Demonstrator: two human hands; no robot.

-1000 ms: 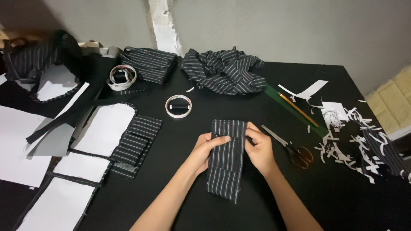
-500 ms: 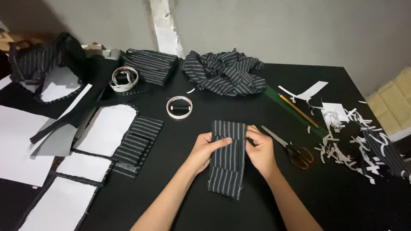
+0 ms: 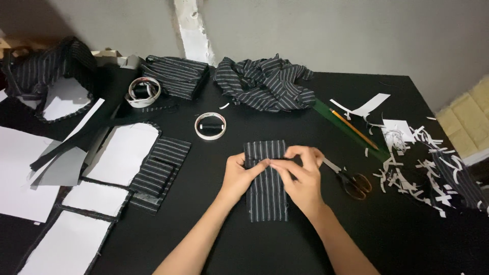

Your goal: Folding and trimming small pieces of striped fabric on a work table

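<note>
a black table (image 3: 305, 244) stands against a grey wall, strewn with sewing pieces; the landmark here is the striped cloth strip (image 3: 266, 198), a small dark rectangle with thin white stripes lying flat near the middle of the table, right in front of the person; the left hand (image 3: 239, 175) rests on the strip's left edge near its top, fingers together and pressing the cloth down; the right hand (image 3: 300, 178) lies over the strip's upper right, its fingertips drawn together and pinching at the cloth just below the top edge, touching the left thumb; whether a pin or a fold sits between those fingertips i cannot tell, as it is too small to see.

just right of the strip lie scissors (image 3: 351, 181) with brown handles; further right, a heap of paper scraps (image 3: 423, 163); up and to the right, a pencil (image 3: 354, 128) on a green ruler (image 3: 346, 130); above and left of the strip, a tape roll (image 3: 210, 126); behind the strip, a crumpled pile of striped fabric (image 3: 265, 84); far left, white paper patterns (image 3: 122, 153) and more striped pieces.

the step in hand looks like folding or creasing the strip's top edge; the next move would call for steady pressure from the left hand while the right fingertips work along the edge, keeping the stripes aligned.
</note>
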